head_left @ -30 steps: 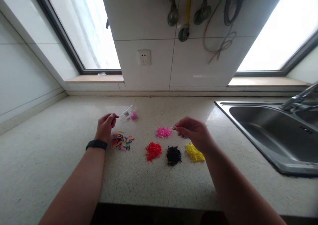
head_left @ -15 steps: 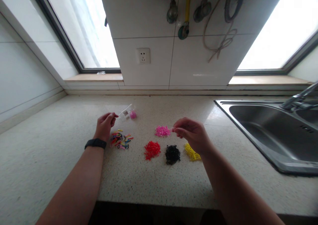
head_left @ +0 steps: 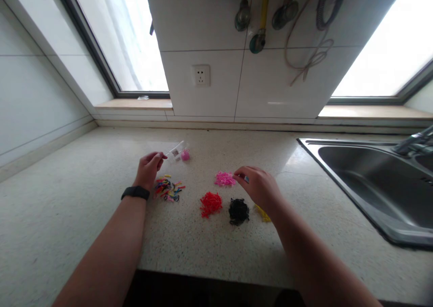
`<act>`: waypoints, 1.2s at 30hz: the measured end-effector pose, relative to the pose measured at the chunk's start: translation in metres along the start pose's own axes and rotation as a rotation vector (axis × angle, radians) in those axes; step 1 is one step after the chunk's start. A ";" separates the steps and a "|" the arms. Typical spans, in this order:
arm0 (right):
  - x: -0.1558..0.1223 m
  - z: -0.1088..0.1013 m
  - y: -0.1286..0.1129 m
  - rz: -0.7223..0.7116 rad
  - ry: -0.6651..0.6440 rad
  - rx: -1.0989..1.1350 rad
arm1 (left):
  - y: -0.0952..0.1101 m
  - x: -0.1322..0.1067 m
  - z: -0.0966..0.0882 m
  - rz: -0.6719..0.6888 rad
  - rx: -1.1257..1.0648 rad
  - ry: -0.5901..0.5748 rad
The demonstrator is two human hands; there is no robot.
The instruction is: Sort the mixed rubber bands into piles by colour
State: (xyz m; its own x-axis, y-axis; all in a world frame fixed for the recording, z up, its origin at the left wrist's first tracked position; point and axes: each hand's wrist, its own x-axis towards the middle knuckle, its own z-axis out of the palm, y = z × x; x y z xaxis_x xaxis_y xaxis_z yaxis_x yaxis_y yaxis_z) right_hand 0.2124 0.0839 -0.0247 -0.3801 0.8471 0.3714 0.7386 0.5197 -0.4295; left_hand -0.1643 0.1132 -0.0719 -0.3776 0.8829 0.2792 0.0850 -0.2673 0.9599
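Observation:
My left hand point(head_left: 149, 168) pinches the edge of a clear plastic bag point(head_left: 173, 155); a pink ball point(head_left: 185, 155) shows at the bag's far end. Just below that hand lies a mixed heap of small coloured elastic bands point(head_left: 169, 189). My right hand point(head_left: 255, 183) is at the right edge of a pile of pink bands point(head_left: 224, 179), its thumb and forefinger close together. What its fingertips hold is too small to tell; a bit of blue shows between the fingers. Nearer me are piles of red bands point(head_left: 211, 204) and black bands point(head_left: 238, 211). My right wrist partly hides yellow bands point(head_left: 263, 214).
A steel sink point(head_left: 311, 151) with a faucet point(head_left: 414, 140) is set into the speckled counter point(head_left: 189, 248) on the right. The tiled wall behind carries a socket point(head_left: 201, 75), pipes and a looped cord point(head_left: 313, 58). The counter's front edge runs below my forearms.
The view has swung slightly left, shifting everything rightward. My right hand has come slightly lower over the pink pile's edge, covering more of the yellow bands. My left hand keeps its hold on the bag.

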 end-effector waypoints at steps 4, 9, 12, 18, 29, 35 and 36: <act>0.007 0.013 0.002 0.049 -0.093 -0.211 | 0.002 -0.002 0.002 0.009 0.058 -0.030; 0.017 0.023 -0.001 0.082 -0.185 -0.365 | 0.003 -0.003 0.002 0.073 0.175 -0.080; 0.018 0.023 -0.001 0.099 -0.231 -0.406 | 0.003 -0.004 0.002 0.099 0.246 -0.115; 0.011 0.012 0.008 0.123 -0.137 -0.338 | 0.010 -0.006 0.004 0.121 0.330 -0.177; 0.011 0.001 0.024 0.150 -0.022 -0.353 | 0.030 -0.017 -0.012 0.161 0.743 -0.584; 0.011 -0.001 0.026 0.174 -0.003 -0.357 | 0.028 -0.019 -0.014 0.089 0.780 -0.683; 0.011 -0.001 0.026 0.179 -0.003 -0.354 | 0.028 -0.019 -0.012 0.093 0.788 -0.681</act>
State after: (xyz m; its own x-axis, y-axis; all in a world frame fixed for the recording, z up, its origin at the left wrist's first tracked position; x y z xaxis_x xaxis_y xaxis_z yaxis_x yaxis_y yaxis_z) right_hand 0.2279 0.1068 -0.0309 -0.2292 0.9213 0.3142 0.9394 0.2938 -0.1764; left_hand -0.1659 0.0838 -0.0503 0.2401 0.9680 0.0730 0.7565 -0.2337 0.6108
